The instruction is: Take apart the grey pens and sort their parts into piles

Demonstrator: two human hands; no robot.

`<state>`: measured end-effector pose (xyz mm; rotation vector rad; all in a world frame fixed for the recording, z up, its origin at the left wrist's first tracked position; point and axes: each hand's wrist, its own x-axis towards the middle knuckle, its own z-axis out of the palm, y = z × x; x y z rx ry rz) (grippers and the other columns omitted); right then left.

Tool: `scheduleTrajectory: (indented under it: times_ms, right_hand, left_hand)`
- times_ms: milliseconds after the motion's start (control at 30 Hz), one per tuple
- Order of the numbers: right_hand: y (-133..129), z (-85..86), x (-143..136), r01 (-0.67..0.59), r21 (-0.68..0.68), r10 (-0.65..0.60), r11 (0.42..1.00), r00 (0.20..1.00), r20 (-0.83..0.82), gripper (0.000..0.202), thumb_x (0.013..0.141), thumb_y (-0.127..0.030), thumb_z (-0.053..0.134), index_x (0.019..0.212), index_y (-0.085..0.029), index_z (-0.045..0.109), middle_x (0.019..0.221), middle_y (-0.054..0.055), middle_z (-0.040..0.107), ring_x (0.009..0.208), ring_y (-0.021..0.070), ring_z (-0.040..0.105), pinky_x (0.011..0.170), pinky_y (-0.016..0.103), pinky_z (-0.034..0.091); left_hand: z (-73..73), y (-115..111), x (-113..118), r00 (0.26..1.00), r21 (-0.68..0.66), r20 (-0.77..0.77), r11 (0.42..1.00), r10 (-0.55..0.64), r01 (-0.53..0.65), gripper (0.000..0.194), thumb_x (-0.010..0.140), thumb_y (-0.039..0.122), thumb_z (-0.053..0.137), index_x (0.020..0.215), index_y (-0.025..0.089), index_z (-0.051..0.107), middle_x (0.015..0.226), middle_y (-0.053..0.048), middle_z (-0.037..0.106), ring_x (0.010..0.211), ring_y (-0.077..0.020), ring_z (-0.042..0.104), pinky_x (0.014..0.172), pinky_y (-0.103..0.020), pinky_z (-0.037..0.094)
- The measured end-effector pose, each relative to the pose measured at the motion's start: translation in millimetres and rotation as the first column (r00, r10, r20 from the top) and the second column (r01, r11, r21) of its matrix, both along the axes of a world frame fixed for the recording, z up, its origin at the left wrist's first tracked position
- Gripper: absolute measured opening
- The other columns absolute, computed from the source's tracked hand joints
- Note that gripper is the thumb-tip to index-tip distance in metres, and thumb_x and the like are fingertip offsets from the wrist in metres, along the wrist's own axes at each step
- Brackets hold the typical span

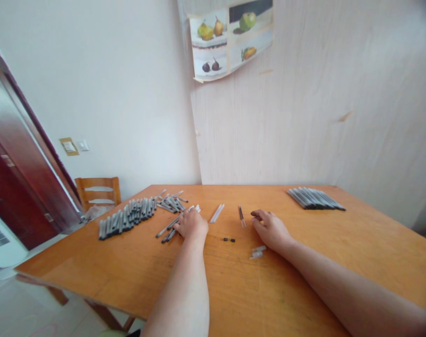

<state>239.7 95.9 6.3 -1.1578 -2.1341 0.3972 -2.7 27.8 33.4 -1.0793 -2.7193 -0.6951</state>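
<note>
My left hand (192, 223) is over a small loose group of clear pens with black ends (169, 235). Its fingers curl round a pen there, and pale ends poke out past the fingertips. My right hand (270, 229) rests on the table with loosely bent fingers apart and nothing visible in them. Just left of it lie two thin dark ink refills (241, 215). Two clear empty pen barrels (217, 213) lie between my hands. Two small black plugs (229, 239) sit nearer me, and several clear caps (257, 252) are by my right wrist.
A long row of pens (128, 216) and a looser heap (171, 202) lie on the table's left side. Another neat row of pens (315, 199) is at the back right. The wooden table (234, 290) meets the wall behind; a chair (98, 189) stands beyond its left edge.
</note>
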Motion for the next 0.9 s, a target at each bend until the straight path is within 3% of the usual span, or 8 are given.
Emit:
scheduleTrajectory:
  times_ms: [633, 800, 900]
  right_hand:
    - [-3, 2.9, -1, -0.004, 0.004, 0.004, 1.000, 1.000, -0.012, 0.034, 0.087, -0.029, 0.047, 0.113, -0.016, 0.065, 0.102, 0.011, 0.070, 0.102, 0.0222, 0.061, 0.089, 0.032, 0.044]
    - [-3, 3.2, -1, 0.008, -0.003, -0.008, 1.000, 1.000, -0.019, 0.034, 0.087, -0.029, 0.047, 0.112, -0.017, 0.065, 0.102, 0.011, 0.070, 0.102, 0.0221, 0.062, 0.089, 0.032, 0.044]
    - [-2, 2.3, -2, 0.011, -0.023, -0.012, 1.000, 0.998, -0.057, 0.033, 0.087, -0.030, 0.047, 0.112, -0.017, 0.065, 0.105, 0.010, 0.070, 0.102, 0.0227, 0.062, 0.090, 0.034, 0.044]
  left_hand:
    - [-2.8, 3, -4, 0.996, -0.052, -0.072, 0.997, -0.058, 0.054, 0.029, 0.082, 0.019, 0.045, 0.104, 0.023, 0.065, 0.113, -0.015, 0.065, 0.113, -0.0330, 0.053, 0.088, -0.048, 0.039]
    - [3.2, 4, 0, 0.973, 0.054, -0.115, 0.976, -0.203, 0.210, 0.026, 0.083, 0.015, 0.045, 0.101, 0.016, 0.063, 0.106, -0.017, 0.064, 0.099, -0.0267, 0.061, 0.083, -0.036, 0.045]
    - [5.3, 10, 5, 0.948, 0.180, -0.081, 0.931, -0.307, 0.317, 0.022, 0.084, 0.015, 0.046, 0.098, 0.016, 0.062, 0.106, -0.014, 0.064, 0.101, -0.0232, 0.060, 0.086, -0.032, 0.044]
